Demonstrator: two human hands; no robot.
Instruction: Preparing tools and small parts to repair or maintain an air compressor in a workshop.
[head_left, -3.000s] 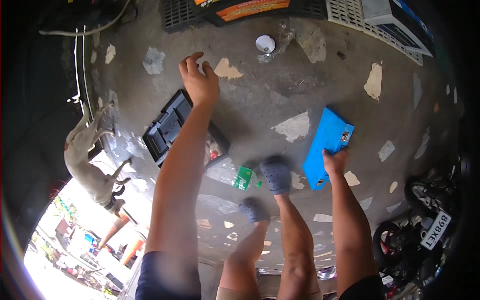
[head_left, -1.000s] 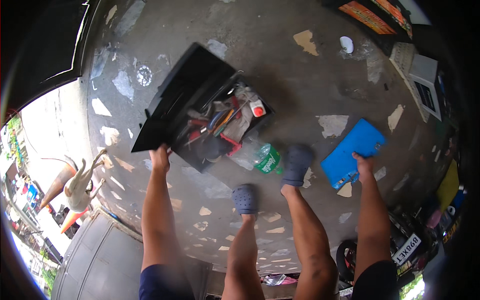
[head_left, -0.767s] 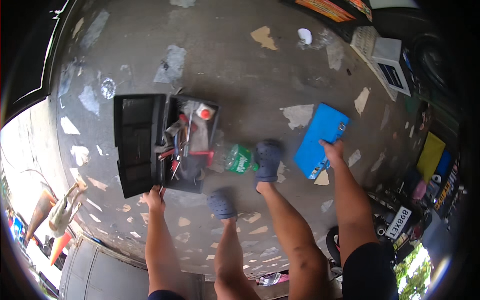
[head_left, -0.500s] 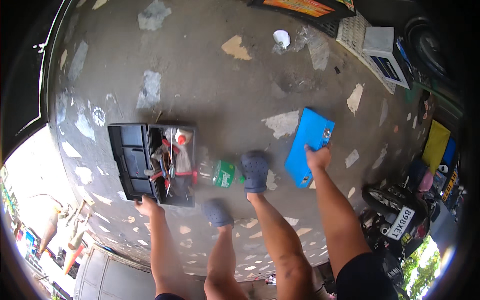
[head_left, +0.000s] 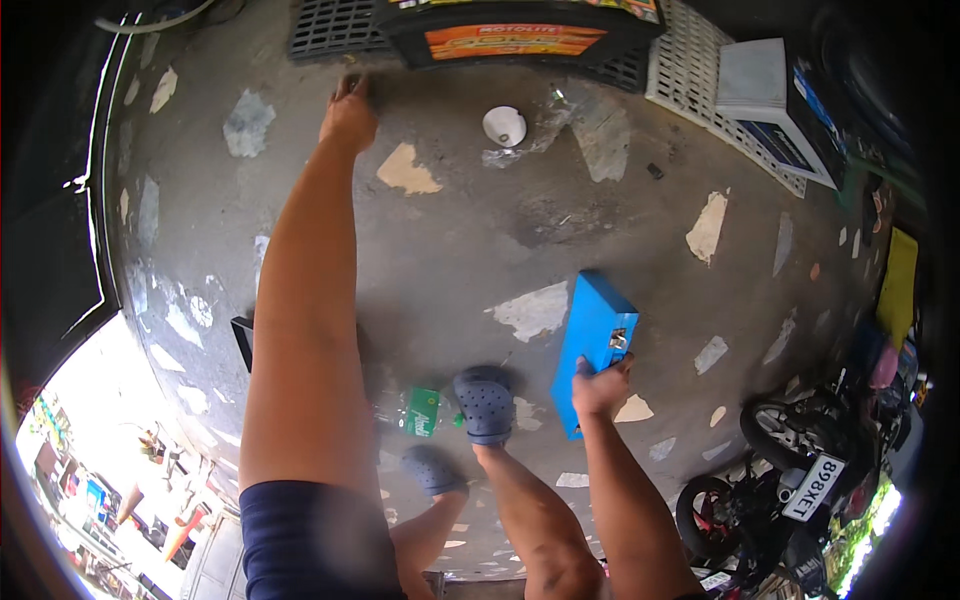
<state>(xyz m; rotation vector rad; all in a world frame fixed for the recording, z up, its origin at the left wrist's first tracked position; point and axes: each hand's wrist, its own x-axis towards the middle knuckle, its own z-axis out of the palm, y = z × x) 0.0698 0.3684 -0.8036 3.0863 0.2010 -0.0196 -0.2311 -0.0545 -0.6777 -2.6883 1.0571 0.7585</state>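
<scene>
My right hand (head_left: 602, 388) grips the edge of a blue case (head_left: 590, 335) with a metal latch, thumb on its face, and the case stands tilted on edge over the floor. My left arm stretches far forward, and my left hand (head_left: 350, 115) is low over the floor at the edge of a black plastic grate (head_left: 338, 30), left of a large black battery (head_left: 515, 40) with an orange label. Its fingers extend away from me and I make out nothing in them. Only a corner of the black toolbox (head_left: 243, 343) shows; my left forearm hides the rest.
A clear plastic bottle (head_left: 423, 412) with a green label lies beside my clog (head_left: 483, 400). Ahead sit a white funnel-like cup (head_left: 505, 126), a pale grate (head_left: 690, 60) and a white-topped box (head_left: 775, 105). Motorcycles (head_left: 800, 470) stand at right. The concrete floor (head_left: 430, 260) has pale patches.
My left hand has left the open toolbox's edge and reached far forward to the grate. My right hand still holds the blue case. The view has shifted forward, showing more of the battery.
</scene>
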